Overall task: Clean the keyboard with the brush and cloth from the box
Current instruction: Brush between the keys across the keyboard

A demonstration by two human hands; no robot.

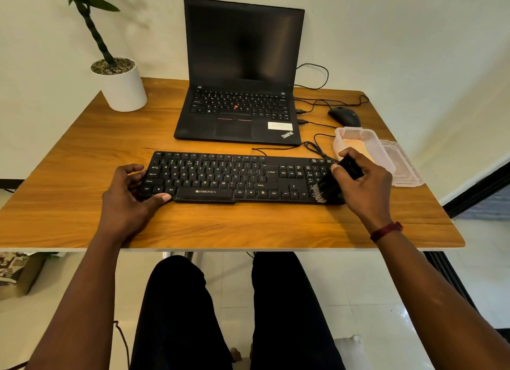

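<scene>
A black Zebronics keyboard (234, 178) lies across the middle of the wooden table (82, 154). My left hand (129, 195) grips its left end, thumb on the front edge and fingers curled over the side. My right hand (364, 182) holds a black brush (331, 186) with its bristles down on the number pad at the keyboard's right end. Just behind that hand stands a clear plastic box (358, 142) with a pale orange cloth (358, 149) inside, partly hidden by my fingers.
An open black laptop (240, 74) sits behind the keyboard, with cables and a black mouse (345, 116) to its right. The box's lid (400, 165) lies at the table's right edge. A potted plant (121, 85) stands at the back left.
</scene>
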